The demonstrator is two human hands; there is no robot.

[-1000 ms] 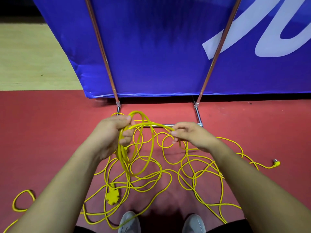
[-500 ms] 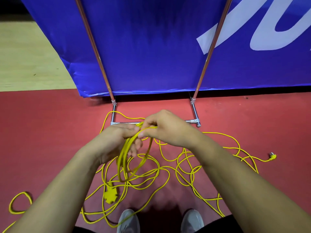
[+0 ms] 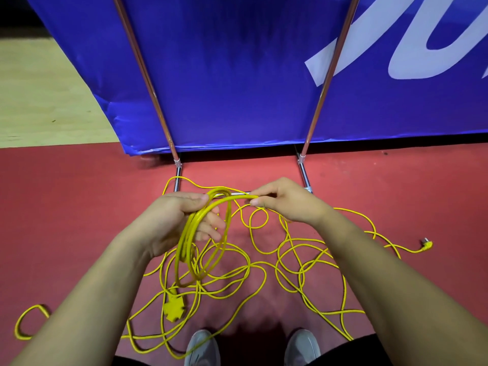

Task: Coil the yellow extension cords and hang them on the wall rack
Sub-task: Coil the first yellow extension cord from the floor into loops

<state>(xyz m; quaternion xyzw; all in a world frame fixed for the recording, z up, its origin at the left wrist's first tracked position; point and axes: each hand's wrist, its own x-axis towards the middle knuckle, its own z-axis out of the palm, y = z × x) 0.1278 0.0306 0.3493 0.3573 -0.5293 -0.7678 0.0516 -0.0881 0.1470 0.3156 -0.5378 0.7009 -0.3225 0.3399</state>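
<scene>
My left hand [image 3: 171, 220] grips a small coil of yellow extension cord [image 3: 200, 241], several loops hanging down from the palm. Just to its right, my right hand [image 3: 287, 200] pinches the cord strand that arcs over from the coil. The loose remainder of the yellow cord [image 3: 298, 260] lies tangled on the red floor under both hands. Its yellow socket block [image 3: 173, 310] rests near my left shoe, and the yellow plug [image 3: 426, 244] lies far right.
A blue banner [image 3: 237, 75] on a metal stand [image 3: 175, 167] stands straight ahead, its base bar close behind my hands. My grey shoes [image 3: 202, 348] are at the bottom edge. Another cord loop [image 3: 29, 323] lies bottom left. Pale wooden floor shows at upper left.
My right hand, which had come over to the left hand to lay a loop into the coil, has drawn back to the right along the cord. The coil holds one more loop.
</scene>
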